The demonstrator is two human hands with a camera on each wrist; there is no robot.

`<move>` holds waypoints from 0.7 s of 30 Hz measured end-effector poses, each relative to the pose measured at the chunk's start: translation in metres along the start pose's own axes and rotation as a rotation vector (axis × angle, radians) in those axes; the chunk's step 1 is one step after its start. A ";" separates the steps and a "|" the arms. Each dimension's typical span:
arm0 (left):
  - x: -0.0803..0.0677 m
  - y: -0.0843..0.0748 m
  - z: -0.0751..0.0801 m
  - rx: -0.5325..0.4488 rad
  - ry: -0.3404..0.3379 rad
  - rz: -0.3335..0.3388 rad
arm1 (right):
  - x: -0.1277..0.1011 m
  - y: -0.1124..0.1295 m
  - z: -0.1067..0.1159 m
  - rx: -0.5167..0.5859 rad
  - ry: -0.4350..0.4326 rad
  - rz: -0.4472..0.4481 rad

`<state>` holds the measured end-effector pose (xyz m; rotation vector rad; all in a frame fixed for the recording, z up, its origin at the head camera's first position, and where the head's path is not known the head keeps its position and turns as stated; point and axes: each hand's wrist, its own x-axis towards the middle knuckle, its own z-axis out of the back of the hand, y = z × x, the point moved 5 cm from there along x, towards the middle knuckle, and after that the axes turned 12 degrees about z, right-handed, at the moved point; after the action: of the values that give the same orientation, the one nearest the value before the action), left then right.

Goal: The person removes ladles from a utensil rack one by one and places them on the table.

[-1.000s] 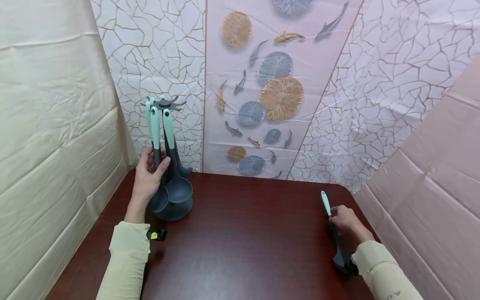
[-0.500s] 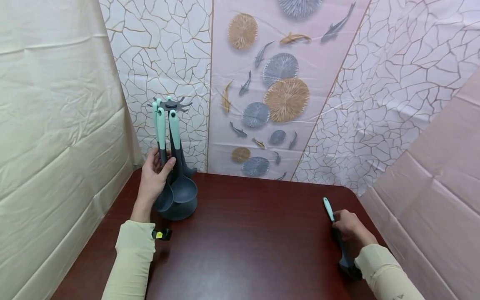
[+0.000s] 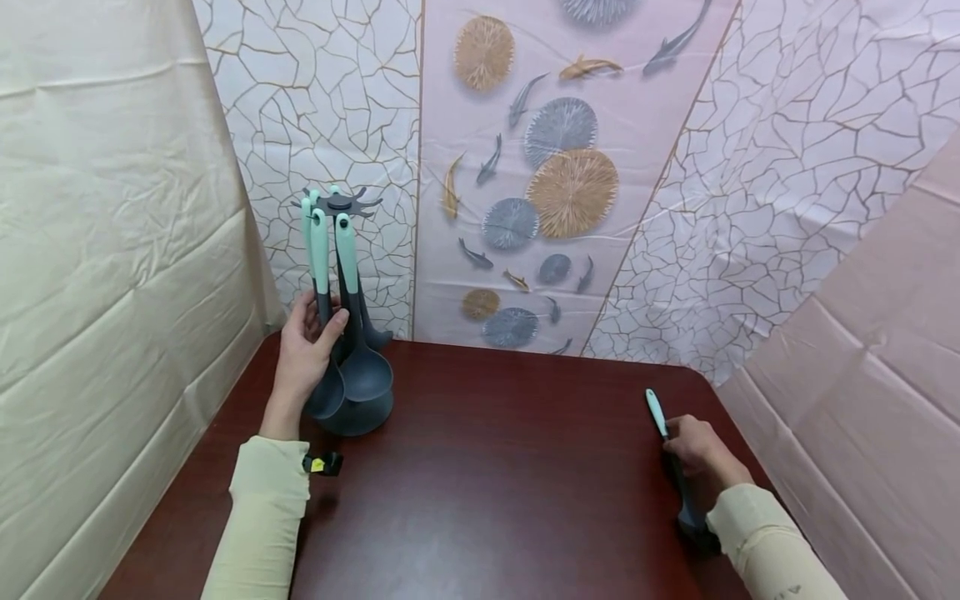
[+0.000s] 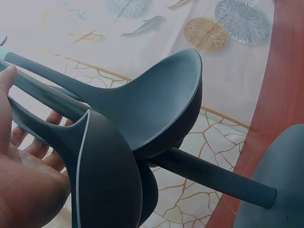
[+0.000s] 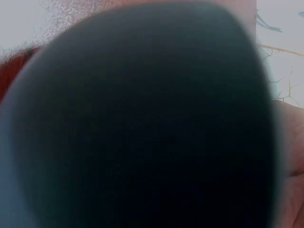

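Note:
On the table's far left stands a dark utensil stand [image 3: 356,420] with a hooked top [image 3: 340,202]. Several mint-handled utensils hang from it, including a large ladle [image 3: 367,375] and a second rounded one [image 3: 326,394]. My left hand [image 3: 298,367] grips around the stand's hanging shafts, thumb in front and fingers behind. In the left wrist view, the stand's pole [image 4: 213,175] runs down to its base [image 4: 280,190]. Far right, my right hand [image 3: 699,446] holds a mint-handled kitchen utensil [image 3: 656,411] by its shaft, handle pointing away. Its dark rounded head [image 5: 142,118] fills the right wrist view, blurred.
The dark red-brown table [image 3: 495,467] spreads between both hands. Patterned cloth [image 3: 570,192] hangs along its back edge, with plain cloth walls on the left [image 3: 127,292] and right [image 3: 877,333].
The head view has shifted slightly, moving the whole scene a little in the frame. The right hand's utensil has turned slightly, its handle end lower than a second ago. Both hands keep their holds.

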<state>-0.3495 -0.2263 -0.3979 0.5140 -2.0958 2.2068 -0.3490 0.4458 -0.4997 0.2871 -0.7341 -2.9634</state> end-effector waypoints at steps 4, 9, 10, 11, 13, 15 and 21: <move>0.001 0.000 -0.003 -0.008 0.005 0.012 | -0.002 -0.001 0.003 0.004 -0.004 0.006; 0.000 0.000 -0.001 -0.001 -0.001 0.019 | -0.001 0.001 0.003 0.007 0.004 0.003; 0.000 0.000 -0.002 -0.002 0.002 0.015 | -0.001 0.001 0.003 0.008 0.003 0.003; 0.000 0.000 -0.002 -0.004 0.003 0.011 | -0.001 0.001 0.003 0.005 0.004 0.005; 0.001 -0.001 -0.004 -0.008 0.005 0.005 | -0.002 0.000 0.003 0.000 0.001 0.015; 0.002 -0.001 -0.005 -0.012 0.005 0.004 | -0.003 -0.001 0.004 0.006 -0.003 0.022; 0.001 0.002 -0.002 -0.003 0.010 0.025 | 0.000 0.007 0.012 -0.148 -0.007 0.054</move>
<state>-0.3516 -0.2243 -0.3991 0.4786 -2.1126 2.2140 -0.3508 0.4452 -0.4857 0.2432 -0.5105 -2.9485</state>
